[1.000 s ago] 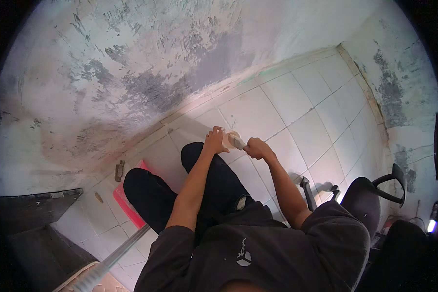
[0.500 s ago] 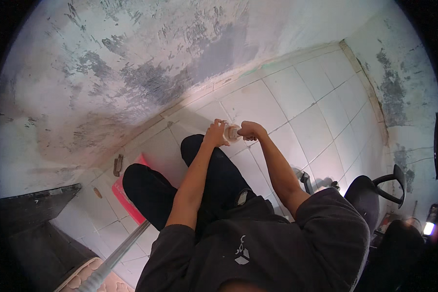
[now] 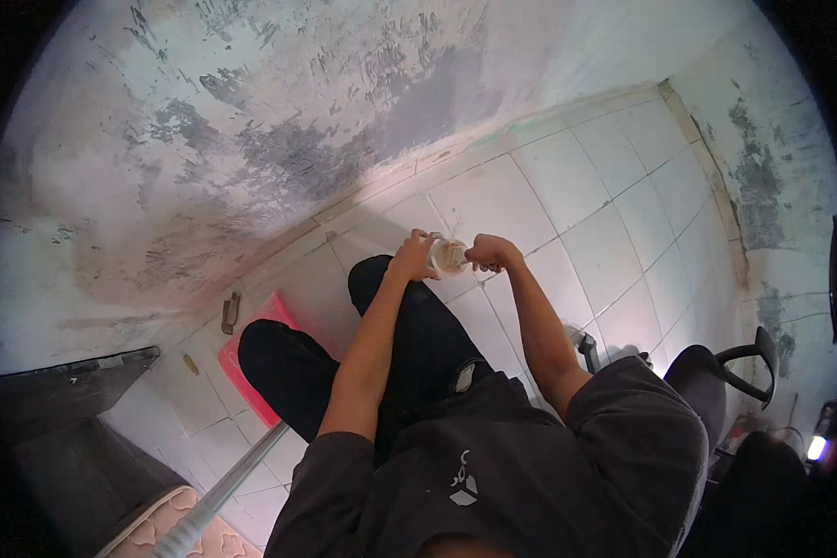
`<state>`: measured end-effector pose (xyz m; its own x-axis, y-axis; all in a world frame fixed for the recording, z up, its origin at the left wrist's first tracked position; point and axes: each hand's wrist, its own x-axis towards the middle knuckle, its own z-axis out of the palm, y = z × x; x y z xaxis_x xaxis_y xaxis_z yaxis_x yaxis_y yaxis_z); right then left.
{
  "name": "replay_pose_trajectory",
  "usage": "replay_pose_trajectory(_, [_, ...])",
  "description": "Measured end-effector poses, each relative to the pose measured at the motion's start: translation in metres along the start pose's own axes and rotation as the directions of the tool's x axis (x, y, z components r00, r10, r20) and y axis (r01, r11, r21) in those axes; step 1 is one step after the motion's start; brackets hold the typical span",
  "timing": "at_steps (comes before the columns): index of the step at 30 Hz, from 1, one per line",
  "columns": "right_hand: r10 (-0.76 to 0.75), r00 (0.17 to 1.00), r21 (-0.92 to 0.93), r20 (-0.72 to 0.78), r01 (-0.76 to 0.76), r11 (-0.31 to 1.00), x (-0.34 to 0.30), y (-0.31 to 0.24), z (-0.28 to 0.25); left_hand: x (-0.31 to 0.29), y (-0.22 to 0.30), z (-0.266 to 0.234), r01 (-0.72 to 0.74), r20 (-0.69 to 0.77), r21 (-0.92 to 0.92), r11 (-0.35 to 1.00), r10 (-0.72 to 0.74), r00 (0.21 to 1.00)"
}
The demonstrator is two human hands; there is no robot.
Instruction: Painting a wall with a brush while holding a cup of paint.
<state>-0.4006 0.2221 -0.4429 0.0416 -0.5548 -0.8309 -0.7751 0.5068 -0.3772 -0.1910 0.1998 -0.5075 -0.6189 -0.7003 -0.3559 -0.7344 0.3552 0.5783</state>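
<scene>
Above my knees my left hand [image 3: 414, 256] is wrapped round the side of a small clear cup [image 3: 437, 263] with pale, brownish contents. At the cup's right rim, my right hand [image 3: 495, 253] is closed with its fingers curled in. It seems to grip a thin tool reaching into the cup, but that is too small and covered to name. Both forearms stretch forward over my dark trousers, the left one passing above my thigh.
A bright pink board or stool [image 3: 248, 381] lies under my left knee, with a brown block-like piece [image 3: 231, 313] beside it. A grey pole [image 3: 223, 488] slants at lower left near a quilted mattress [image 3: 172, 521]. A peeling wall [image 3: 279, 139] rises ahead; a black chair [image 3: 702, 377] stands right.
My right hand has moved slightly right, a little away from the cup's middle. My left hand still holds the cup. The whole view has shifted a little.
</scene>
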Motion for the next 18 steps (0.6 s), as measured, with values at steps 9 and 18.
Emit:
replay_pose_trajectory(9, [-0.059,0.998,0.235,0.033,0.050,0.971,-0.007,0.018,-0.003,0.003,0.002,0.000,-0.004,-0.068,-0.028,1.000,0.002,0.998])
replay_pose_trajectory(18, [-0.172,0.983,0.480,0.068,0.119,0.869,0.003,0.044,0.009,0.007,0.002,0.000,0.032,-0.035,-0.026,0.999,-0.033,0.999])
